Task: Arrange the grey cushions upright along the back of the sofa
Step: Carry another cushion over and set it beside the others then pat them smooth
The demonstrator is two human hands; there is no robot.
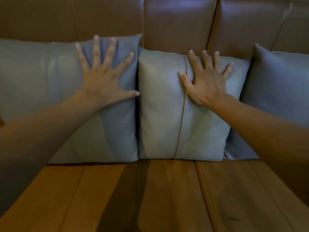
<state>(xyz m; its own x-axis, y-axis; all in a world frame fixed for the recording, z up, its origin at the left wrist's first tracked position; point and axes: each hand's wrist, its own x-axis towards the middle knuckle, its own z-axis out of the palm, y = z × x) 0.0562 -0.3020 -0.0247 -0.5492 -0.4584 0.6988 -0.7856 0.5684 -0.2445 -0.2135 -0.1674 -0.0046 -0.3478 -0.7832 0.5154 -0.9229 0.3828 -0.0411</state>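
In the head view, you look down at three grey square fabric cushions that stand upright in a row on the brown leather sofa seat (167, 195), leaning on the padded brown leather sofa backrest (180, 24). The left grey cushion (41, 84) is the widest in the picture and its right edge touches the middle grey cushion (160, 106). The middle one has a thin seam running from top to bottom down its front, and its right side overlaps the lower corner of the right grey cushion (277, 84), which is partly cut by the picture edge.

Your left hand (102, 81) lies flat on the right part of the left cushion, fingers spread wide and open, gripping nothing; the thumb tip reaches the gap between the left and middle cushions. Your right hand (207, 82) lies flat on the upper right part of the middle cushion, also with fingers open and spread, the thumb touching the seam. Both bare forearms come in from the lower corners.

The seat is made of long orange-brown panels with stitched lines between them, and a dark shadow falls across it. The backrest is divided in vertical panels and shows soft light reflections near the top.
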